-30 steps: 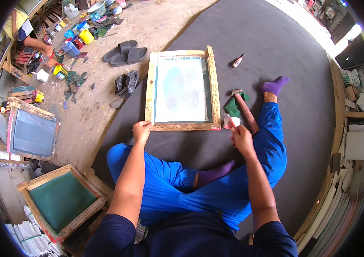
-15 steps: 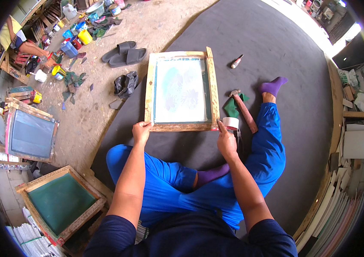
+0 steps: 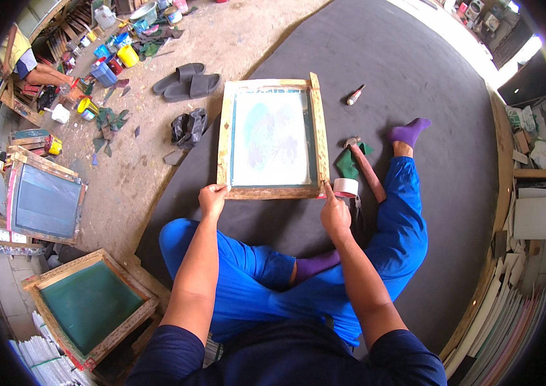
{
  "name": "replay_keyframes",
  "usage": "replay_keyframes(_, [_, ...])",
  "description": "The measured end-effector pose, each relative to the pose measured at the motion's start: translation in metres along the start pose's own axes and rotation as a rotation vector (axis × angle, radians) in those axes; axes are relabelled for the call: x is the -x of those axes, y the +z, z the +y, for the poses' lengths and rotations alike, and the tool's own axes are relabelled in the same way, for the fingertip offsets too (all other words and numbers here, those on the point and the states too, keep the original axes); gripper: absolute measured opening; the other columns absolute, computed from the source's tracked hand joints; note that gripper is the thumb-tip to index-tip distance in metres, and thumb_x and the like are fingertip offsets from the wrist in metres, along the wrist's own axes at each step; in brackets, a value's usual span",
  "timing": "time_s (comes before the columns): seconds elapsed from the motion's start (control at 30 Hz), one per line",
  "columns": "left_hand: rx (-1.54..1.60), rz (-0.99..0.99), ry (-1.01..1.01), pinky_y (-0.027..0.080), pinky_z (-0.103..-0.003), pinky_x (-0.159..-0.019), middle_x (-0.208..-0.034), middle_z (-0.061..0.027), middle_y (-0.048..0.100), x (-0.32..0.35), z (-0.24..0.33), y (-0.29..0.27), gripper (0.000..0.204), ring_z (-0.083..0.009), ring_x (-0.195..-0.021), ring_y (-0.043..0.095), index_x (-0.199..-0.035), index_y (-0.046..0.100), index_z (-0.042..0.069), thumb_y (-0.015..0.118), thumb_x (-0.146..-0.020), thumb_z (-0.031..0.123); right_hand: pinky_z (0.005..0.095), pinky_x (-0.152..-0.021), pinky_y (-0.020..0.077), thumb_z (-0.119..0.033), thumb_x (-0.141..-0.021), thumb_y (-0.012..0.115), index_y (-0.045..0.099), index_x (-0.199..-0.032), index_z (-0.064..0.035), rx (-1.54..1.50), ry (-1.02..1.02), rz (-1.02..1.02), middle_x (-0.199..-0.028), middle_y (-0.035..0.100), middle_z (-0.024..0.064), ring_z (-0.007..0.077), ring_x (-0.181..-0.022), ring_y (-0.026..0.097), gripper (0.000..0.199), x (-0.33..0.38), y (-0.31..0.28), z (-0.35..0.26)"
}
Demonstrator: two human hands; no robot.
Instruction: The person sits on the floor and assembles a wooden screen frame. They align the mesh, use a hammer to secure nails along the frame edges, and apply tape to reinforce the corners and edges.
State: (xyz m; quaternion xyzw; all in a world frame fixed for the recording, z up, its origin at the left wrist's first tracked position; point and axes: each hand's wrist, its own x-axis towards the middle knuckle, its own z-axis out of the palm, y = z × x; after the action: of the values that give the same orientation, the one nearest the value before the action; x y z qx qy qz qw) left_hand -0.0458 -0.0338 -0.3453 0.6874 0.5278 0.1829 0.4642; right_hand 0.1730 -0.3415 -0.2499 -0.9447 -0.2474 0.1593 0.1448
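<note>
A wooden screen printing frame (image 3: 317, 138) with a pale mesh panel lies in front of me, its printed pattern faint. My left hand (image 3: 212, 201) is closed on its near left corner, thumb on top of the wood. At the near right corner, my right hand (image 3: 335, 213) grips the frame with the index finger stretched along the edge and the other fingers curled; its thumb is hidden. Just right of that hand are a white roll of tape (image 3: 345, 188), a hammer (image 3: 368, 170) with a reddish handle and a green cloth scrap (image 3: 348, 165).
A small knife-like tool (image 3: 355, 94) lies farther off on the dark mat (image 3: 440, 193). Black sandals (image 3: 189, 83) and a black plastic bag (image 3: 189, 127) sit left of the frame. More screen frames (image 3: 90, 309) lean at left. Paint pots (image 3: 127, 56) and a seated person (image 3: 22, 58) are at far left.
The frame has shifted very slightly toward me. My right hand has moved a little left and nearer, still at the corner; my left hand keeps its grip.
</note>
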Motion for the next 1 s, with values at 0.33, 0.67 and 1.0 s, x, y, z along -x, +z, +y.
replay_keyframes(0.33, [0.006, 0.0, -0.018, 0.058, -0.032, -0.073, -0.08, -0.0094, 0.08, -0.004, -0.004, 0.003, 0.021, -0.0163, -0.074, 0.077, -0.092, 0.084, 0.003, 0.085, -0.085, 0.022, 0.0569, -0.088, 0.0584, -0.006, -0.092, 0.053, 0.053, -0.156, -0.0151, 0.002, 0.059, -0.057, -0.096, 0.074, 0.0314, 0.0485, -0.092, 0.074, 0.065, 0.018, -0.014, -0.01])
replay_keyframes(0.67, [0.005, 0.008, 0.003, 0.058, -0.031, -0.072, -0.079, -0.0102, 0.08, -0.006, -0.004, 0.004, 0.019, -0.015, -0.073, 0.076, -0.092, 0.083, 0.002, 0.084, -0.085, 0.019, 0.056, -0.087, 0.0585, -0.013, -0.093, 0.061, 0.057, -0.152, -0.0164, -0.034, 0.051, -0.049, -0.1, 0.075, 0.029, 0.0463, -0.095, 0.075, 0.058, 0.034, -0.019, 0.011])
replay_keyframes(1.0, [0.293, -0.092, 0.099, 0.049, -0.023, -0.059, -0.082, -0.0044, 0.075, 0.001, 0.033, -0.01, 0.009, -0.0064, -0.066, 0.063, -0.098, 0.077, -0.003, 0.076, -0.092, 0.003, 0.0492, -0.093, 0.056, -0.041, -0.075, 0.093, 0.061, -0.143, -0.0122, -0.239, 0.037, 0.05, -0.116, 0.077, 0.0216, 0.0411, -0.111, 0.073, 0.08, -0.053, -0.048, 0.072])
